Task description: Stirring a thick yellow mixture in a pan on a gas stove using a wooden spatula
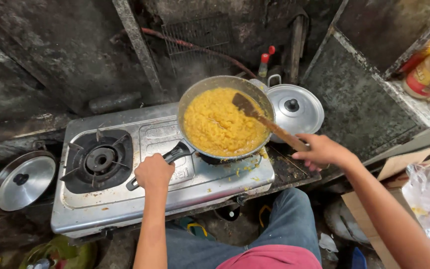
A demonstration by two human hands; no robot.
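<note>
Frame centre: left hand [154, 172] is wrapped tight around the black handle [167, 158] of the pan [225, 117], which sits on the right burner of the steel stove [125, 194]. Right hand [319, 151], centre right, is clenched on the end of the wooden spatula [269, 124], its blade in the yellow mash [220, 127]. Pan is full, so probably heavy and front-loaded: best held at the handle; mash looks thick, soft and sticky, spatula stiff.
</note>
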